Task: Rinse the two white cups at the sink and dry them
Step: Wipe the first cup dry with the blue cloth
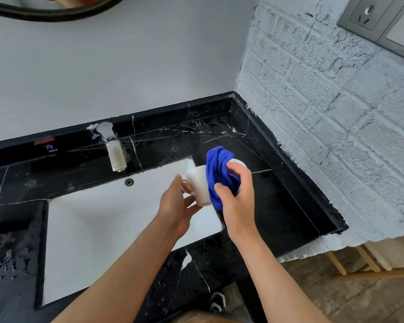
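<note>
A white cup (200, 183) is held above the right edge of the white sink (103, 229), tipped with its mouth to the right. My left hand (176, 206) grips it by the handle and base. My right hand (237, 194) is closed on a blue cloth (217, 173), which is wrapped over the cup's rim and pushed into its mouth. Only one cup is in view.
A faucet (113, 150) stands behind the sink on the wet black marble counter (278, 194). A white brick wall (336, 124) bounds the counter on the right, with a socket (364, 15) high up. A wooden frame (371, 259) stands lower right.
</note>
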